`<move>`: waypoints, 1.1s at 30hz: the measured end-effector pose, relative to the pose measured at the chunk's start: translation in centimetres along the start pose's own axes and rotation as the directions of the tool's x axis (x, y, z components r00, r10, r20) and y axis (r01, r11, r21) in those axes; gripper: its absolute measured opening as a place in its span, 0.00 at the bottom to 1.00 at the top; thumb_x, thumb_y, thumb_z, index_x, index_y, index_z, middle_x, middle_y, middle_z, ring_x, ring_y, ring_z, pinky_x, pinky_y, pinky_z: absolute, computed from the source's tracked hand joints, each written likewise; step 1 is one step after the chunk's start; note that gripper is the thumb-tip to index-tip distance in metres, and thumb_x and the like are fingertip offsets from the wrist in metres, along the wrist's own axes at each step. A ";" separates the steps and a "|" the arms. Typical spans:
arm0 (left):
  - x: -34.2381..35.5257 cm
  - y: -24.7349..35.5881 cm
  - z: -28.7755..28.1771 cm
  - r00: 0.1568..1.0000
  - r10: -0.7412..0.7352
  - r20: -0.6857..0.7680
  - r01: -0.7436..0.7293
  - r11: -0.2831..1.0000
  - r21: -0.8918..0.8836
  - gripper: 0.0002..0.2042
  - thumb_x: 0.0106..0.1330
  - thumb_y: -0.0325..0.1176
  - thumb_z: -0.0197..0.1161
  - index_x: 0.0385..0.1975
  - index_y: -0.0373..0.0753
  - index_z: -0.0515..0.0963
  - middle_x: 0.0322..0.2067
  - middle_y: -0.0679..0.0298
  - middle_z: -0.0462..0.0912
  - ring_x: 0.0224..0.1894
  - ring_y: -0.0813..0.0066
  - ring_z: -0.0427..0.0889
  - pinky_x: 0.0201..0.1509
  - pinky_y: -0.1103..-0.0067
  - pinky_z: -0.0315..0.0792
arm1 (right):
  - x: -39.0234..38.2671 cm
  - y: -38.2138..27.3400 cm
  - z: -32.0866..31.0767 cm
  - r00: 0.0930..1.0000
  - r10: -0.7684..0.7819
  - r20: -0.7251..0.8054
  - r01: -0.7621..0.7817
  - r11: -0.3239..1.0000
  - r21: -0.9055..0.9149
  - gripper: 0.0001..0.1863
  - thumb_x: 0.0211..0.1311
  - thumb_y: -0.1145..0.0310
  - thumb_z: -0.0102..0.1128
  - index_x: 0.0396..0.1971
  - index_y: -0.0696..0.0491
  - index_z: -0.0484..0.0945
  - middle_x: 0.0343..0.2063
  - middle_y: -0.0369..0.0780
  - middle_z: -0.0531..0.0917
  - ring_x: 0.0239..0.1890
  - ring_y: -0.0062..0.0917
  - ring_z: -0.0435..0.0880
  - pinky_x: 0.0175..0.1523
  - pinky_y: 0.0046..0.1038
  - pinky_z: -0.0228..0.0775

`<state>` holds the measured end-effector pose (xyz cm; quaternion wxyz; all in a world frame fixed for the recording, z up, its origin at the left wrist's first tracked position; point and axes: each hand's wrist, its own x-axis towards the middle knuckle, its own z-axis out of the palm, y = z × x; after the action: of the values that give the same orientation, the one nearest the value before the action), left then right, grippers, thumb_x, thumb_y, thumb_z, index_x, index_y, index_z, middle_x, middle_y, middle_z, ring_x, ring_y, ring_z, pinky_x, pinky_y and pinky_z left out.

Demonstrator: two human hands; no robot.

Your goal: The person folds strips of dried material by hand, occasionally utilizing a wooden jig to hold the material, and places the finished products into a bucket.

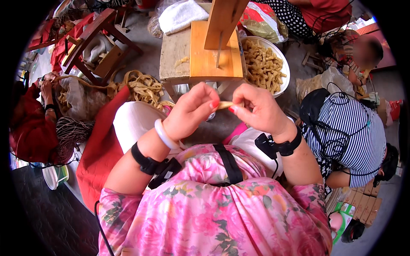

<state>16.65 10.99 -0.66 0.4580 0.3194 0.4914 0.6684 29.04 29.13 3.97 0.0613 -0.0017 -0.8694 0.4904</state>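
Observation:
My left hand and my right hand are raised close together in front of my lap. Both pinch a short tan strip between thumb and fingers, one at each end. Its middle shows in the small gap between the hands; the ends are hidden by my fingers. Just beyond my hands is a wooden board with an upright wooden piece and a thin metal rod, set on a worn stool. Beside it, on the right, a white bowl holds many small twisted tan pieces.
A pile of long tan strips lies on the left floor. A white towel rests on the stool's far side. A wooden frame stands at the far left. People sit close by, one in stripes at the right.

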 end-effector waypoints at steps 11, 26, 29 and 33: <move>9.1 0.7 -2.0 0.934 0.199 -0.296 -0.044 0.888 0.458 0.03 0.71 0.27 0.52 0.35 0.35 0.69 0.24 0.70 0.71 0.27 0.85 0.70 0.32 0.85 0.67 | 6.6 4.4 -2.4 0.956 -0.057 -0.289 0.007 0.985 -0.170 0.06 0.53 0.76 0.57 0.32 0.57 0.75 0.26 0.43 0.78 0.26 0.31 0.77 0.32 0.28 0.69; 6.8 -1.2 -9.4 0.799 0.596 -0.079 -0.060 0.210 0.976 0.06 0.53 0.20 0.62 0.30 0.35 0.74 0.46 0.53 0.77 0.42 0.52 0.77 0.47 0.69 0.72 | 1.0 21.4 -9.2 0.731 0.321 -0.602 -0.461 0.883 -0.090 0.21 0.61 0.71 0.58 0.54 0.57 0.70 0.42 0.46 0.81 0.45 0.33 0.81 0.50 0.29 0.73; 7.1 -1.7 -9.1 0.830 0.557 -0.025 -0.068 0.145 0.987 0.07 0.52 0.21 0.62 0.29 0.36 0.74 0.47 0.54 0.78 0.44 0.51 0.76 0.51 0.66 0.70 | 0.5 23.1 -7.3 0.916 0.204 -0.346 -0.391 0.652 -0.650 0.35 0.52 0.63 0.64 0.62 0.54 0.64 0.61 0.48 0.69 0.62 0.41 0.68 0.64 0.37 0.62; 7.2 -1.4 -9.0 0.869 0.496 -0.008 -0.103 0.197 0.975 0.07 0.51 0.20 0.62 0.29 0.36 0.74 0.43 0.56 0.81 0.43 0.53 0.77 0.50 0.67 0.70 | 1.2 24.6 -4.6 0.924 0.298 -0.238 -0.375 0.597 -0.710 0.39 0.52 0.60 0.64 0.64 0.56 0.61 0.64 0.48 0.63 0.66 0.40 0.62 0.66 0.36 0.59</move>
<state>6.44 14.48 -4.94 -0.0584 0.5056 0.7854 0.3522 26.91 45.96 -14.54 0.0028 -0.2136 -0.9723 0.0946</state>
